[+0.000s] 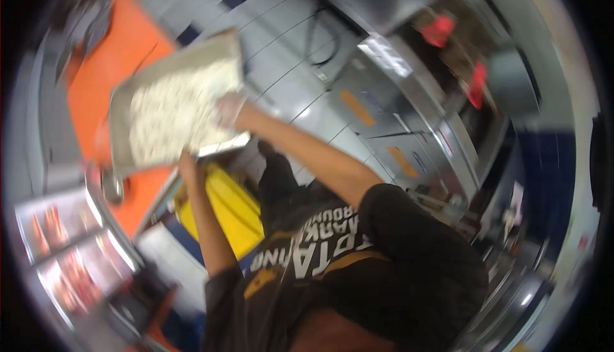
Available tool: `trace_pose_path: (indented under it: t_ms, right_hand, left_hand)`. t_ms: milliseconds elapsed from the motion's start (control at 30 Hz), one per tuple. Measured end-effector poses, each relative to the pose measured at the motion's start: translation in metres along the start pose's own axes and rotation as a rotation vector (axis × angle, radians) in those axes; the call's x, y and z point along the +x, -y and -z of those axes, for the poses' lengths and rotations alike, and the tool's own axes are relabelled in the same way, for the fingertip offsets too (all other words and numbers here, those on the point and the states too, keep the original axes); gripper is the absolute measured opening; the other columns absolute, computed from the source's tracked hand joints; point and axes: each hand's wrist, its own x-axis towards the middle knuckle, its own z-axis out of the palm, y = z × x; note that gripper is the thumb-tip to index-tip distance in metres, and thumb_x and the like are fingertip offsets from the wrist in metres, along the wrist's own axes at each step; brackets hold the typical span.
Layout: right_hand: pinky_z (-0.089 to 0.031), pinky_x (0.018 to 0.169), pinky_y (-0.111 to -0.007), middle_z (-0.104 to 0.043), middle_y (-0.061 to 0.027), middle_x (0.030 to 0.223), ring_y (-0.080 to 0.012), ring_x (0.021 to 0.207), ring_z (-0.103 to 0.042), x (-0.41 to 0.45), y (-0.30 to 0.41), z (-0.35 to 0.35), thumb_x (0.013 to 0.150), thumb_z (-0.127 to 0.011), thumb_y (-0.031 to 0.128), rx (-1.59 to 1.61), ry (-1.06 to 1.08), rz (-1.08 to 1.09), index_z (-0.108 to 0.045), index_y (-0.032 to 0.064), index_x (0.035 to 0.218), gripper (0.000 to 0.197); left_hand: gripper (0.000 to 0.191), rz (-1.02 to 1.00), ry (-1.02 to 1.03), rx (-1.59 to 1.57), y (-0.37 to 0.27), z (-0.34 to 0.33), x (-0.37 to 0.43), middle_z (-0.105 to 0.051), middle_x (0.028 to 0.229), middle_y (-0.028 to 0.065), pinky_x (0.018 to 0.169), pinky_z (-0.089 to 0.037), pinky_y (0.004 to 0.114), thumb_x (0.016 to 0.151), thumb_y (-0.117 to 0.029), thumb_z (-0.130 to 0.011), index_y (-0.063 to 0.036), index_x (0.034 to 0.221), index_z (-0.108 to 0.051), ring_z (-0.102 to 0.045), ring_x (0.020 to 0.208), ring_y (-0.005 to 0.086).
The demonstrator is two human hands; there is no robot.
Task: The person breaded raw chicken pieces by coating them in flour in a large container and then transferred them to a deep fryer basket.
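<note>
A rectangular metal tray [165, 66] holds a broad layer of white, crumbly or floury material [172, 112]. It appears tilted, and its far side overlaps my view of an orange counter. My left hand [191, 166] grips the near rim of the tray, with its fingers mostly hidden at the edge. At the tray's right end my right hand [229, 111] lies over the white material, whitish as if gloved or dusted. Motion blur hides its fingers, so I cannot tell whether it holds anything.
The orange counter [122, 30] runs along the left, with a small metal container [113, 186] on it. Below stands something yellow [220, 208], perhaps a bin. Stainless steel equipment with red handles [437, 31] is on the right, across the tiled floor [283, 59]. A lit display [72, 251] glows lower left.
</note>
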Motion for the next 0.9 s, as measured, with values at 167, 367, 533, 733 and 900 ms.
trace_pose_path:
  t_ms: [167, 367, 533, 733, 900]
  right_hand:
    - [-0.054, 0.099, -0.044, -0.065, -0.0229, 0.133, -0.0356, 0.115, -0.067, 0.061, 0.017, 0.021, 0.101, -0.055, 0.053, 0.08, 0.169, -0.319, -0.056, 0.0029, 0.144, 0.066]
    - [-0.055, 0.085, -0.035, -0.068, -0.0065, 0.122, -0.0194, 0.105, -0.066, 0.086, 0.006, -0.04, 0.106, -0.052, 0.053, 1.433, -0.002, -1.007, -0.06, 0.0124, 0.141, 0.054]
    - [-0.052, 0.094, -0.041, -0.063, -0.0075, 0.129, -0.0235, 0.111, -0.061, 0.05, -0.03, -0.099, 0.106, -0.049, 0.054, 1.498, -0.152, -0.532, -0.057, 0.0117, 0.142, 0.056]
    - [-0.045, 0.11, -0.049, -0.055, -0.0084, 0.143, -0.0298, 0.124, -0.055, 0.087, 0.02, -0.033, 0.108, -0.046, 0.05, 1.654, -0.047, -1.193, -0.046, 0.0171, 0.154, 0.057]
    - [-0.056, 0.092, -0.047, -0.067, -0.0135, 0.125, -0.0302, 0.102, -0.067, 0.074, -0.099, -0.113, 0.106, -0.051, 0.042, 0.379, 0.075, -0.329, -0.05, 0.0173, 0.151, 0.052]
  left_hand:
    - [0.099, -0.104, -0.305, 0.341, -0.014, -0.006, -0.006, -0.036, 0.156, 0.0313, 0.118, -0.034, 0.037, 0.096, -0.023, -0.072, 0.017, 0.152, -0.001, -0.042, 0.14, 0.0324]
    - [0.088, -0.102, -0.2, 0.215, -0.04, 0.036, -0.035, -0.039, 0.148, 0.0325, 0.115, -0.036, 0.041, 0.093, -0.025, -0.076, 0.0152, 0.147, -0.021, -0.047, 0.133, 0.0354]
    - [0.054, -0.809, -0.148, 0.776, -0.099, -0.059, -0.108, -0.06, 0.112, 0.0245, 0.084, -0.052, 0.044, 0.09, -0.021, -0.078, 0.0053, 0.13, -0.054, -0.061, 0.097, 0.0391]
    - [0.018, -0.874, 0.089, 0.689, -0.091, -0.093, -0.086, -0.065, 0.087, 0.0179, 0.069, -0.054, 0.045, 0.09, -0.005, -0.07, -0.0029, 0.107, -0.065, -0.065, 0.077, 0.0404]
    - [0.009, -0.93, 0.328, 0.694, -0.099, -0.11, -0.077, -0.064, 0.082, 0.0154, 0.062, -0.052, 0.047, 0.087, -0.003, -0.068, -0.0053, 0.094, -0.062, -0.066, 0.075, 0.0374]
